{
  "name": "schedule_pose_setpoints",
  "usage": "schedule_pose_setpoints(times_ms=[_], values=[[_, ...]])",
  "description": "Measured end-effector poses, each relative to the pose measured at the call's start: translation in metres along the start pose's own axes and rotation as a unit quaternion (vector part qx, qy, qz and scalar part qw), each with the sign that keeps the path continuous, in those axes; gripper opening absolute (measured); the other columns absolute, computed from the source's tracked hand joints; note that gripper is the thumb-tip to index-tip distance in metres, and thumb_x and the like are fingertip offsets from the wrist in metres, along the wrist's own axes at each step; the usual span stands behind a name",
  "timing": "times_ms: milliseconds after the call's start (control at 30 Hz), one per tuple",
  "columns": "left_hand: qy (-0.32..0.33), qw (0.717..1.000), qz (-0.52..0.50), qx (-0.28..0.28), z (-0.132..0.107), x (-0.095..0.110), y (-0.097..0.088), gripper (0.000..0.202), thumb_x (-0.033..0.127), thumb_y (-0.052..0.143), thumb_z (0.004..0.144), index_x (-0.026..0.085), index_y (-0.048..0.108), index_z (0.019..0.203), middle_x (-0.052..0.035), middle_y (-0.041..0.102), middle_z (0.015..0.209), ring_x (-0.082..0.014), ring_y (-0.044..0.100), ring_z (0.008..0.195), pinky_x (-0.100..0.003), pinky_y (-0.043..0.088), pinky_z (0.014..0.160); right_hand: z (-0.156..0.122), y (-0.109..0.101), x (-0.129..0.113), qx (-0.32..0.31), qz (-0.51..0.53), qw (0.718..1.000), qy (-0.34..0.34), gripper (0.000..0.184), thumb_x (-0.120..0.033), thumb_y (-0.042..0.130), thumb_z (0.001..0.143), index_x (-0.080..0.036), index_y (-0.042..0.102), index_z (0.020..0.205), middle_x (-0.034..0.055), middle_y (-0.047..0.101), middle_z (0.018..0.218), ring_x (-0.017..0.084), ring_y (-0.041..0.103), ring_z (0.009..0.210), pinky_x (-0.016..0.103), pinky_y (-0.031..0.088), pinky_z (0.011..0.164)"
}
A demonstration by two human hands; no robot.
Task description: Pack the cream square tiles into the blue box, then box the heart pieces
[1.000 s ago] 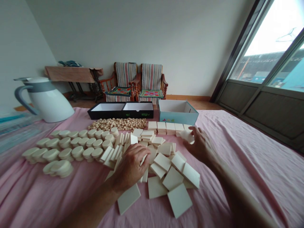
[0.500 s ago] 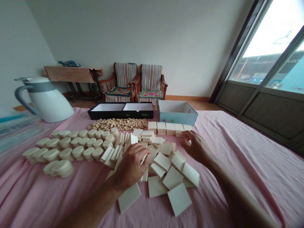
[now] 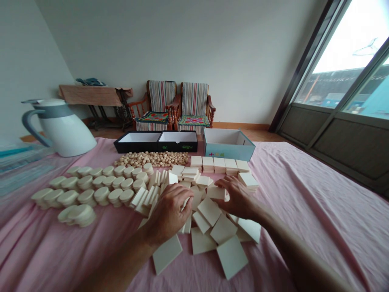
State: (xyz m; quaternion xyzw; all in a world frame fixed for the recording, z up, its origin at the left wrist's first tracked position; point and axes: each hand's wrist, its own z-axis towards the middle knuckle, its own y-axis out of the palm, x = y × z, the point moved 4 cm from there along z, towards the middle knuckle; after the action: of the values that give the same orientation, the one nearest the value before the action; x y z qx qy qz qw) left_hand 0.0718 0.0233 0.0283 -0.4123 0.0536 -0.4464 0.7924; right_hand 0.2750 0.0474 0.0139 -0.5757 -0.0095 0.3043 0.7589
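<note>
My left hand point(image 3: 170, 209) is curled over the loose pale square tiles, and a sliver of a tile point(image 3: 185, 202) shows between its thumb and fingers. To its right, my right hand point(image 3: 240, 198) has its fingers and thumb around a square tile point(image 3: 216, 192) in the pile. More square tiles point(image 3: 224, 229) lie scattered and overlapping in front of the hands. Tiles standing on edge point(image 3: 151, 196) are beside my left hand. Behind the pile is a row of square tile stacks point(image 3: 219, 163), with another stack point(image 3: 248, 179) just beyond my right hand.
Rows of round disc stacks point(image 3: 101, 194) fill the left. Small wooden beads point(image 3: 152, 158) lie before a black two-part box point(image 3: 178, 147); a light blue box point(image 3: 228, 151) stands beside it. A white jug point(image 3: 68, 134) stands at the left on the pink cloth point(image 3: 306, 182).
My right hand has moved left and nearer from the right end of the stacks, onto a loose tile. The stack it covered now shows. My left hand stays nearly still.
</note>
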Motion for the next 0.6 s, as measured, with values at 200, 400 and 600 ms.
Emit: schedule_pose_setpoints(times_ms=[200, 400, 600], values=[[0.002, 1.0, 0.004, -0.003, -0.001, 0.0, 0.001, 0.014, 0.008, 0.052, 0.082, 0.017, 0.062, 0.085, -0.0039, 0.066, 0.083, -0.0188, 0.059, 0.084, -0.035, 0.048, 0.079, -0.014, -0.036, 0.06, 0.096, -0.068, 0.977, 0.175, 0.033, -0.038, 0.06, 0.074, -0.017, 0.059, 0.099, 0.0075, 0.059, 0.089, 0.021, 0.055, 0.079, 0.031, 0.042, 0.069], [-0.002, 1.0, 0.006, -0.007, -0.001, 0.0, 0.001, 0.013, 0.01, 0.052, 0.083, 0.017, 0.062, 0.083, -0.0044, 0.066, 0.082, -0.0191, 0.059, 0.082, -0.035, 0.048, 0.077, -0.018, -0.037, 0.092, 0.123, -0.223, 0.924, 0.286, 0.053, -0.054, 0.052, 0.077, -0.011, 0.055, 0.108, 0.0147, 0.06, 0.091, 0.029, 0.056, 0.084, 0.035, 0.04, 0.067], [0.002, 1.0, 0.012, -0.002, 0.0, 0.001, 0.0, 0.013, 0.01, 0.051, 0.083, 0.018, 0.062, 0.083, -0.0045, 0.067, 0.082, -0.0194, 0.059, 0.081, -0.035, 0.048, 0.077, -0.016, -0.039, 0.081, 0.14, -0.23, 0.928, 0.259, 0.048, -0.052, 0.051, 0.08, -0.012, 0.056, 0.107, 0.0161, 0.061, 0.094, 0.03, 0.056, 0.087, 0.037, 0.04, 0.07]])
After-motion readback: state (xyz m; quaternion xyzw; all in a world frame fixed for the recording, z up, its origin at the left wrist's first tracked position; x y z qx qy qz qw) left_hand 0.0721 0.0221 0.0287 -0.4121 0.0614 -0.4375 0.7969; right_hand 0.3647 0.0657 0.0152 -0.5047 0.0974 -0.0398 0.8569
